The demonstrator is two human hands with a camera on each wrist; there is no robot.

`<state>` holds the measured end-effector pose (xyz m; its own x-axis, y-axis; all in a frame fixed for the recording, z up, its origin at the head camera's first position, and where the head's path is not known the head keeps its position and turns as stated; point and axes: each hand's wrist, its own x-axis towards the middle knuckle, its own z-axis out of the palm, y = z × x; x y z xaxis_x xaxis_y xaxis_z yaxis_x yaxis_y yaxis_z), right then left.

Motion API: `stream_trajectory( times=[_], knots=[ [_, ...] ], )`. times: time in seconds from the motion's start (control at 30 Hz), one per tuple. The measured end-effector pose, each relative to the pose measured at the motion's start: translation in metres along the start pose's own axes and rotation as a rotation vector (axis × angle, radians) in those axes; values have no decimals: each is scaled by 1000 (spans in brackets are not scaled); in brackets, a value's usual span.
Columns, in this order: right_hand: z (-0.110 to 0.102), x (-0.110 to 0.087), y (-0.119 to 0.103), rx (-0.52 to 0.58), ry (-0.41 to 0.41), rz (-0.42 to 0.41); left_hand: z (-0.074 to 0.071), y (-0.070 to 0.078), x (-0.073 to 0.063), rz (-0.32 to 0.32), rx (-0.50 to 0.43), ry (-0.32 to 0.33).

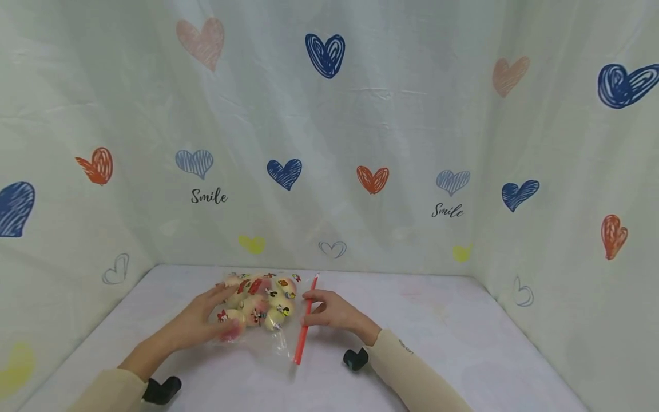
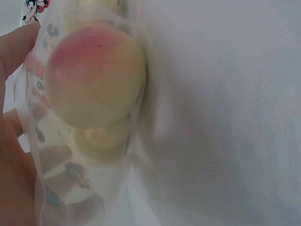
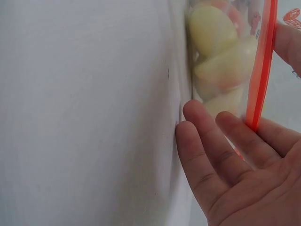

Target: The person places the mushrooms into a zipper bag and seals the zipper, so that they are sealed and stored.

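A clear zip bag (image 1: 280,343) printed with small cartoon figures lies on the table, filled with several pale yellow, pink-blushed peaches (image 1: 254,309). Along its right edge runs a red zip strip (image 1: 300,346), slanting toward the person at its lower end. My left hand (image 1: 198,317) holds the bag's left side, thumb low and fingers over the top. The left wrist view has a large peach (image 2: 96,75) close up, with fingers showing through the plastic. At the opposite edge my right hand (image 1: 334,312) pinches the red strip between thumb and forefinger; its other fingers (image 3: 202,160) extend loosely below.
The white table (image 1: 437,343) meets a pale curtain (image 1: 401,131) printed with hearts at the back and sides. Black wrist-worn devices sit below each forearm, one at the left wrist (image 1: 162,390) and one at the right wrist (image 1: 355,359).
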<state>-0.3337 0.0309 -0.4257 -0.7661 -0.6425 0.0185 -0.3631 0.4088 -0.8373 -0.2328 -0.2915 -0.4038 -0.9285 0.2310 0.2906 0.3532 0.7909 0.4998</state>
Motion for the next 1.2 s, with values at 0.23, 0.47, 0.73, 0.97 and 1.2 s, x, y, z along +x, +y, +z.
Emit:
stream_trajectory(
  times=[0.23,0.47,0.73,0.97,1.2],
  knots=[
    [-8,-2,5,-8,-11,5,5,6,-2,25,46,17],
    [-17,-4,14,-18,-21,2,16,7,-2,26,39,26],
    [-30,-12,22,12,-12,-3,26,16,2,70,26,72],
    [-41,-19,30,17,0,3,39,26,5,87,69,91],
    [-53,-27,41,6,-5,17,50,39,6,69,55,78]
  ],
)
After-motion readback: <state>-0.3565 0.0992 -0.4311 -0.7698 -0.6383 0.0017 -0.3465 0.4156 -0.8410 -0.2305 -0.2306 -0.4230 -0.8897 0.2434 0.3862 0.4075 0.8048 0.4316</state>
